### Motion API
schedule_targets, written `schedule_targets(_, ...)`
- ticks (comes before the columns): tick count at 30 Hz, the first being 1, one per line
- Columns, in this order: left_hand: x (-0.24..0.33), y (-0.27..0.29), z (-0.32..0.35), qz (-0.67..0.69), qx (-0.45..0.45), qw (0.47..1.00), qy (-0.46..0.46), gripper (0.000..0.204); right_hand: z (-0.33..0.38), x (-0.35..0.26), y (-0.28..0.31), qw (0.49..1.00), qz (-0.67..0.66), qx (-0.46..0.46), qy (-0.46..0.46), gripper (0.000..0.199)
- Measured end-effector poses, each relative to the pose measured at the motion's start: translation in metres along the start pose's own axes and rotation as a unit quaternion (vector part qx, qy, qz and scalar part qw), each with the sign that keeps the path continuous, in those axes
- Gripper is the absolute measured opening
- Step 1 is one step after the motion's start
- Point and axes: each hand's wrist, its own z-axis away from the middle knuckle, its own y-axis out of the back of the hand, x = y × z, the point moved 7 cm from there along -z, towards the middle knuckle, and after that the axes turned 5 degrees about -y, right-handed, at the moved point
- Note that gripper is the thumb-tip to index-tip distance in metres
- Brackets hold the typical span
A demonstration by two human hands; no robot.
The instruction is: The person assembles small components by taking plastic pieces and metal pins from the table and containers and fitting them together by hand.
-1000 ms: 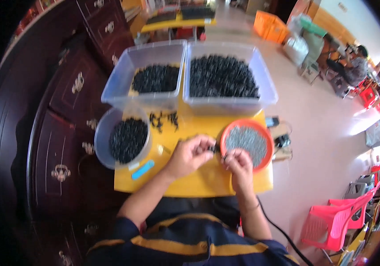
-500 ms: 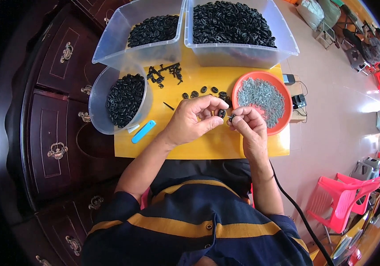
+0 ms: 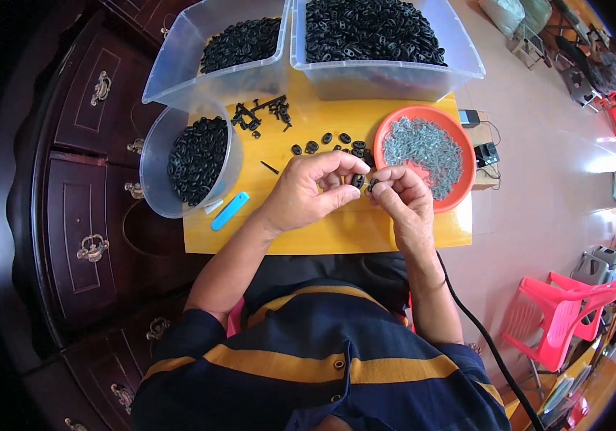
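Note:
Between the thumb and fingertips of my left hand [image 3: 306, 190] is a small black oval piece with two holes [image 3: 357, 181]. My right hand [image 3: 405, 197] pinches another small black piece [image 3: 373, 184], mostly covered by the fingers. The two pieces face each other a short way apart, over the yellow tabletop [image 3: 308, 241]. Just beyond my fingers lie several loose black oval pieces [image 3: 327, 138]. Beside my right hand, an orange-red round tray [image 3: 470, 169] holds many small silvery metal parts [image 3: 423, 152].
Two large clear bins [image 3: 214, 82] [image 3: 387, 70] of black pieces stand at the back. A round clear tub [image 3: 153, 172] holds more at left. Nearby lie a blue-handled tool [image 3: 230, 211], a thin black rod [image 3: 269, 167] and black scraps [image 3: 261, 113]. Pink chairs [image 3: 549, 323] stand at right.
The view has shifted slightly. My hands keep their pinches, and the piece in my right hand looks slightly turned. A thin pale bit between the two pieces shows less now.

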Motion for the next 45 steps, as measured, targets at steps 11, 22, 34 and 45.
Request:
schedule_targets(11, -0.014, -0.003, 0.003, 0.080, 0.005, 0.996, 0.026, 0.031, 0.000, 0.001, 0.002, 1.000, 0.011, 0.010, 0.001, 0.016)
schedule_targets(22, -0.036, -0.023, 0.005, 0.271, 0.020, 0.959, 0.083, 0.027, -0.002, -0.001, 0.011, 0.997, -0.050, 0.042, 0.031, 0.013)
schedule_targets(34, -0.032, -0.090, 0.015, 0.139, 0.029, 0.989, 0.031, 0.012, -0.001, 0.007, 0.020, 0.969, -0.218, 0.120, 0.005, 0.015)
schedule_targets(45, 0.000, -0.083, 0.015, 0.003, -0.020, 0.999, -0.032, 0.020, 0.000, 0.009, 0.020, 0.969, -0.223, 0.104, -0.026, 0.013)
